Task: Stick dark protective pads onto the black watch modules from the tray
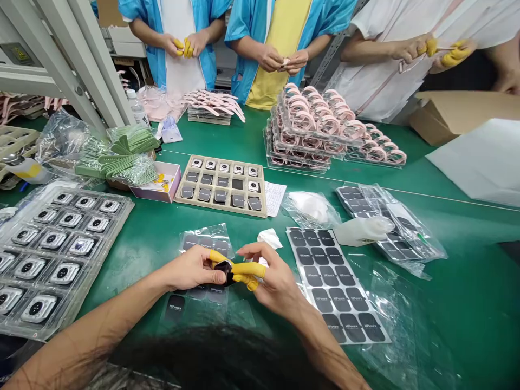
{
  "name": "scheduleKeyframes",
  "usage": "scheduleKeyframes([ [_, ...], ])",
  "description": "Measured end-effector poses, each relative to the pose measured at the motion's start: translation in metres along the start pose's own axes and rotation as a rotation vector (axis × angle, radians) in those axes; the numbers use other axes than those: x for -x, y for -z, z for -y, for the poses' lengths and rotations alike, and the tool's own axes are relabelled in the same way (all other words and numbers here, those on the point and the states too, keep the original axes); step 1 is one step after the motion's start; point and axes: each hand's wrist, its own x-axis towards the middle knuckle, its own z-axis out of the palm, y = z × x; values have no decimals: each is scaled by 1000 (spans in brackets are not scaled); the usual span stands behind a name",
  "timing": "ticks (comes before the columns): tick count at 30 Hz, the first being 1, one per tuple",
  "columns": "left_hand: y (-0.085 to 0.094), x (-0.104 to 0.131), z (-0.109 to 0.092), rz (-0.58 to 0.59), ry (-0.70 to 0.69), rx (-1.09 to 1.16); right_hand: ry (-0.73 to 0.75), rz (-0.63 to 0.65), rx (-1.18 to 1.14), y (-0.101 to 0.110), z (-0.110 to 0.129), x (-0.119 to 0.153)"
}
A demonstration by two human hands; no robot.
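Observation:
My left hand [195, 269] grips a small dark square smartwatch case [224, 266] by its edge, thumb across the near side. My right hand [272, 273], with yellow finger cots on its fingers, closes on the case from the right. The finger pads at the contact are partly hidden. Beneath both hands lies a clear plastic sheet with black printed square films [176, 307]. Right of my right hand is a white sheet of black square stickers [338, 292]. Behind it sits a crumpled white wipe [270, 238].
Trays of watch cases stand at left [125, 227] and ahead [179, 196]. Beyond are a pink box [154, 193], green straps [130, 149] and stacked trays of pink straps [309, 122]. A white bottle [361, 231] lies at right. Several co-workers stand across the green table [390, 208].

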Motion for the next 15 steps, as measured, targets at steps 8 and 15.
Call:
scheduleKeyframes([
  [8, -1, 5, -1, 71, 70, -143, 30, 111, 10, -5, 10, 0],
  [15, -8, -7, 8, -244, -65, 183, -473, 275, -189, 39, -17, 10],
])
